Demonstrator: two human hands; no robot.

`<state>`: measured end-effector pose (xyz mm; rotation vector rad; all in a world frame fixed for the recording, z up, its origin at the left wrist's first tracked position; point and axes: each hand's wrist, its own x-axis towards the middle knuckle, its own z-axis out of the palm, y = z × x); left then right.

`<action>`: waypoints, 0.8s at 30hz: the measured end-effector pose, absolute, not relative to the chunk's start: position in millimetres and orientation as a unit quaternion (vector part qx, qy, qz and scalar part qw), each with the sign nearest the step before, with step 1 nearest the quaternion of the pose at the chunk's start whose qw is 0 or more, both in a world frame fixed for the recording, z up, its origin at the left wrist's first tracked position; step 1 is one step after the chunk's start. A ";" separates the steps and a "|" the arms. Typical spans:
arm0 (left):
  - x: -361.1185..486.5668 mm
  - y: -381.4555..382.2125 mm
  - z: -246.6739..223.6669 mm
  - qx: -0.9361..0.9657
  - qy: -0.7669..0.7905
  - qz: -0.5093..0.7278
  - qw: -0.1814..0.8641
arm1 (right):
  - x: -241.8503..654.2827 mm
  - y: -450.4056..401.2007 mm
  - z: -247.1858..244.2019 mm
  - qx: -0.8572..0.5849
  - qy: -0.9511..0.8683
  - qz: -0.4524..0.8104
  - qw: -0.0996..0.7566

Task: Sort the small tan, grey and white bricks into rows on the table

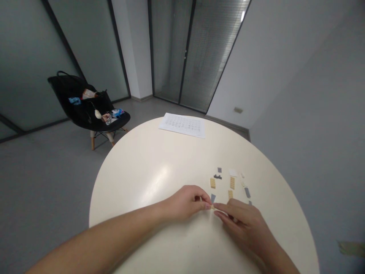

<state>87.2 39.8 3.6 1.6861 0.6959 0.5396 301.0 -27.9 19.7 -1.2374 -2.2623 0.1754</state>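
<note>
My left hand (188, 203) pinches a small tan toy building brick (212, 207) between thumb and fingertips, low over the table. From the other side my right hand (245, 220) meets the same brick, its index fingertip against it and its thumb just below. Fingers cover most of the brick, so its shape is hard to make out. Just beyond the fingertips lies a grey plate piece (213, 198). A tan studded brick (230, 194) rests close to my right knuckles, with another tan brick (232, 183) behind it and a third tan brick (212, 183) to the left.
The round white table (128, 163) also holds a dark grey bracket-like piece (218, 177), a small grey square (219, 170), a white flat piece (232, 172) and a long grey piece (247, 192). Printed paper (182, 125) lies at the far edge. A black chair (67, 99) with belongings stands left.
</note>
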 end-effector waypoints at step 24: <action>83.8 42.7 -5.2 0.660 0.331 0.263 0.621 | 378.9 -27.4 14.8 -0.732 -0.620 -0.103 0.263</action>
